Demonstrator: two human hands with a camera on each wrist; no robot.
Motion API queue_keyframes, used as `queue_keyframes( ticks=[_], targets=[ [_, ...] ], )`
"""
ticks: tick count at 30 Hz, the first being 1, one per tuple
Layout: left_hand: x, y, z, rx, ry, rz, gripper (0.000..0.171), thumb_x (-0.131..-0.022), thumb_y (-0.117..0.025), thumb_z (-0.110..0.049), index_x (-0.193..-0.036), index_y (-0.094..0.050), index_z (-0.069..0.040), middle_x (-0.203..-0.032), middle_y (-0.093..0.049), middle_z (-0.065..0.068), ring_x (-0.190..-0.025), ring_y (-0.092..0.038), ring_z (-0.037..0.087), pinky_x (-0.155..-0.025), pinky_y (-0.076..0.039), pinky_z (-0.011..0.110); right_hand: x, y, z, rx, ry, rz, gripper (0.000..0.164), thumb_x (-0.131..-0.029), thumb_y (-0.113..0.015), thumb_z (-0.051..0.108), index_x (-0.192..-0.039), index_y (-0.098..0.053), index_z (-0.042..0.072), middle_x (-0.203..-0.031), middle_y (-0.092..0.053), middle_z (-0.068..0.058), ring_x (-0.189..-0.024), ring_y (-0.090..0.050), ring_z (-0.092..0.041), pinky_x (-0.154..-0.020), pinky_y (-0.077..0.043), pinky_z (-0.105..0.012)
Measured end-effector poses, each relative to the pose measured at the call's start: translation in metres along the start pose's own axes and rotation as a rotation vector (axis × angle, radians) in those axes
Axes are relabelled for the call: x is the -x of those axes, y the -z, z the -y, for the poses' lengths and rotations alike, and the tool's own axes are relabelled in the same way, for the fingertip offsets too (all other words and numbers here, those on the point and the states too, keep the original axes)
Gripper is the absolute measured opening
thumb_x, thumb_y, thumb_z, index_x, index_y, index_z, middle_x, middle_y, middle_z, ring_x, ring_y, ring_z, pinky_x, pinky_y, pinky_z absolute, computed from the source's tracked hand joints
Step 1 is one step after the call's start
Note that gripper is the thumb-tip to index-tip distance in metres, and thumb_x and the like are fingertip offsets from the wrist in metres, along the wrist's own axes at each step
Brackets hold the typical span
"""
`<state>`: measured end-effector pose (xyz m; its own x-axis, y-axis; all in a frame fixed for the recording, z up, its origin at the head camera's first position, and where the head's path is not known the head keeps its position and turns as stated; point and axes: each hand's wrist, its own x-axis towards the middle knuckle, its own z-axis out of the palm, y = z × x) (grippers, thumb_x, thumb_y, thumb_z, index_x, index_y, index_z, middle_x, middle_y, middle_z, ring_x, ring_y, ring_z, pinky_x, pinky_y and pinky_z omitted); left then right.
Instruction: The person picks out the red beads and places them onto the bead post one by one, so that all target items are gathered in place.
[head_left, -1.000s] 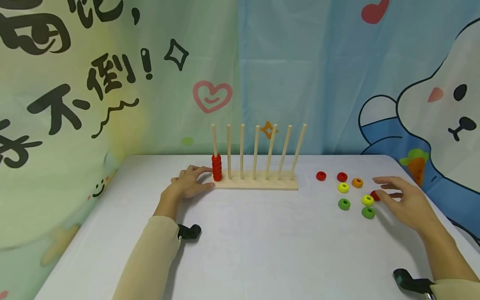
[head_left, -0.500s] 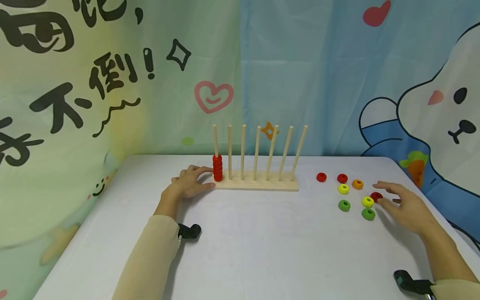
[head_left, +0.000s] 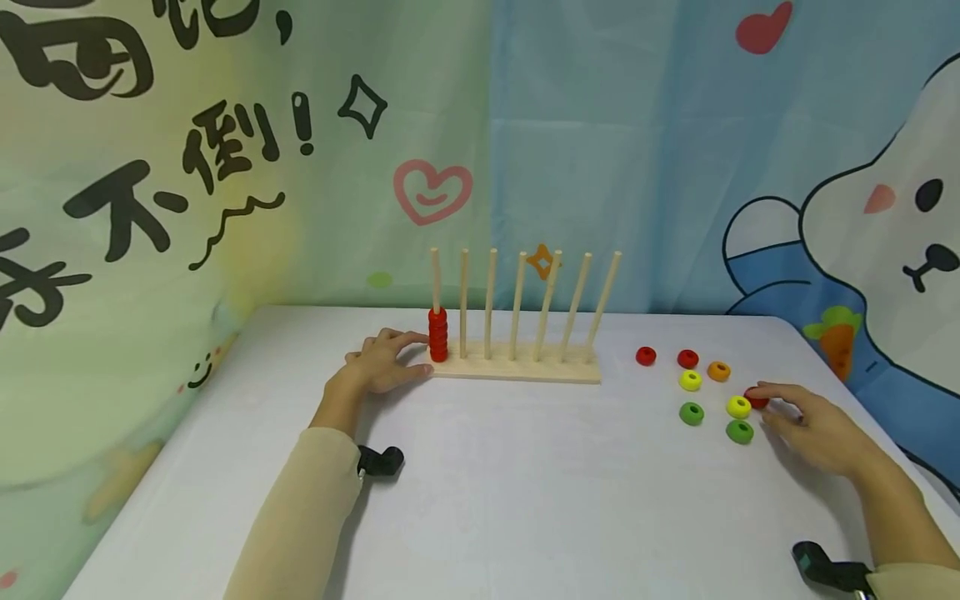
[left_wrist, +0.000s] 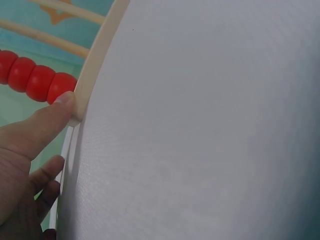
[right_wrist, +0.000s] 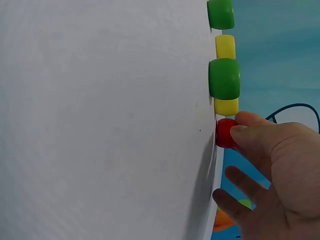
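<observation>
Pinching a red bead (right_wrist: 225, 133) with your right hand (head_left: 819, 427), near the right edge of the table (head_left: 525, 492), just beside a yellow bead (head_left: 738, 407), your left hand (head_left: 377, 365) spread, thumb touching the left end of the wooden rack (head_left: 517, 372).

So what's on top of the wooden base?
Seven wooden pegs stand on the wooden base, with a stack of red beads around the leftmost peg in the head view. The beads cover that peg's lower part and the base directly beneath them, so neither shows.
</observation>
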<state>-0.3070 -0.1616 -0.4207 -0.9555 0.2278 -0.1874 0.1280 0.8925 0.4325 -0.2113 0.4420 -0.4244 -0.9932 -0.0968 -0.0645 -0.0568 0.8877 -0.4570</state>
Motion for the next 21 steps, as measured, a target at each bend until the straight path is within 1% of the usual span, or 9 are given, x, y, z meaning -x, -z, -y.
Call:
queue_keyframes(
  ticks=[2,5,9,12,16,21],
  targets=[
    [0.0004,-0.0005,0.0009,0.001,0.006,-0.004,0.062,-0.089,-0.060,-0.060,-0.145,-0.043,-0.042,-0.153,-0.032,0.008,-0.136,-0.029,0.039,-0.097,-0.027,0.064,-0.0007,-0.0010,-0.0003,-0.003,0.011,0.005,0.041,-0.101,-0.053,0.017,-0.139,-0.047,0.000,-0.144,-0.035,-0.035,-0.128,-0.029,-0.059,-0.092,-0.031,-0.075],
    [0.0005,-0.0013,0.0018,0.003,0.005,-0.009,0.062,-0.089,-0.060,-0.061,-0.145,-0.043,-0.042,-0.152,-0.033,0.009,-0.136,-0.029,0.039,-0.098,-0.027,0.065,-0.0008,-0.0022,-0.0003,0.017,0.008,-0.005,0.044,-0.099,-0.056,0.015,-0.138,-0.047,-0.002,-0.139,-0.036,-0.036,-0.123,-0.031,-0.059,-0.091,-0.034,-0.074],
    [0.0003,-0.0007,0.0015,0.005,0.003,-0.010,0.062,-0.089,-0.060,-0.061,-0.145,-0.043,-0.042,-0.152,-0.033,0.008,-0.136,-0.030,0.038,-0.098,-0.027,0.065,-0.0014,-0.0021,-0.0003,0.066,0.006,-0.015,0.049,-0.094,-0.062,0.014,-0.138,-0.047,-0.003,-0.135,-0.036,-0.037,-0.120,-0.032,-0.060,-0.090,-0.032,-0.076],
    [0.0000,-0.0002,0.0009,0.005,-0.001,-0.005,0.062,-0.089,-0.060,-0.061,-0.145,-0.043,-0.042,-0.152,-0.033,0.008,-0.136,-0.030,0.038,-0.097,-0.027,0.064,-0.0017,-0.0019,-0.0011,0.105,0.006,-0.027,0.049,-0.092,-0.064,0.013,-0.137,-0.049,-0.003,-0.130,-0.039,-0.036,-0.116,-0.035,-0.060,-0.089,-0.032,-0.076],
    [-0.0001,-0.0001,0.0009,0.000,-0.001,-0.007,0.062,-0.089,-0.059,-0.062,-0.145,-0.044,-0.042,-0.152,-0.033,0.009,-0.135,-0.030,0.038,-0.097,-0.027,0.064,-0.0016,-0.0022,-0.0030,0.115,-0.007,-0.036,0.048,-0.091,-0.066,0.013,-0.134,-0.051,-0.003,-0.124,-0.043,-0.035,-0.110,-0.041,-0.057,-0.088,-0.037,-0.073],
    [0.0009,-0.0010,0.0019,-0.003,0.008,-0.007,0.063,-0.088,-0.060,-0.062,-0.146,-0.043,-0.042,-0.152,-0.033,0.009,-0.136,-0.030,0.038,-0.098,-0.027,0.064,-0.0032,-0.0025,-0.0026,0.108,-0.030,-0.028,0.046,-0.090,-0.068,0.014,-0.131,-0.052,-0.001,-0.125,-0.046,-0.036,-0.111,-0.042,-0.057,-0.088,-0.038,-0.072]
  ],
)
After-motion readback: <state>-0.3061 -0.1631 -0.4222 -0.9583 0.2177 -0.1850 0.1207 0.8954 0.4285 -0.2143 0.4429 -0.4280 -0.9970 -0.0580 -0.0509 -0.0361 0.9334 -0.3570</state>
